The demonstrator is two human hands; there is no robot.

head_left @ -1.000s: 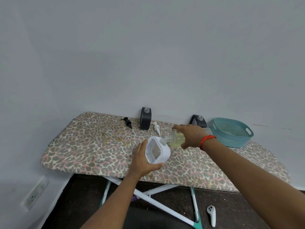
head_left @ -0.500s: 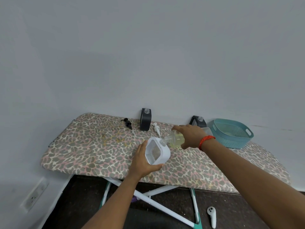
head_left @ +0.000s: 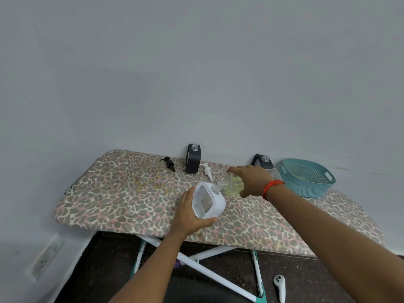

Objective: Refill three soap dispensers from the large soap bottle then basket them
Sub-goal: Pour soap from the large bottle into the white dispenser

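- Nearest, on the dark floor, a white handheld controller [head_left: 279,287] lies beside the white and teal legs of the stand.
- On the left wall, low down, sits a white wall socket [head_left: 44,262].
- Above the near edge of the leopard-print ironing board [head_left: 122,193], the left hand [head_left: 188,217] grips a white plastic soap dispenser [head_left: 207,203] from the side. Fingers and thumb are curled round its body, which is tipped, its open neck toward the right.
- Just beyond, the right hand [head_left: 253,180], an orange-red cord wristband [head_left: 272,185] on its wrist, is wrapped round a clear plastic soap bottle [head_left: 231,184] of pale yellow liquid. The bottle is tilted leftward, its mouth touching the dispenser's opening.
- Further back on the cover lie a white pump head [head_left: 207,169] and, to its left, a black pump head [head_left: 169,163].
- Between them, by the wall, a dark grey plastic dispenser [head_left: 193,159] stands upright and uncapped.
- A second dark dispenser [head_left: 262,161], also uncapped, shows behind the right hand, partly hidden.
- At the far right rests a teal perforated plastic basket [head_left: 306,182].
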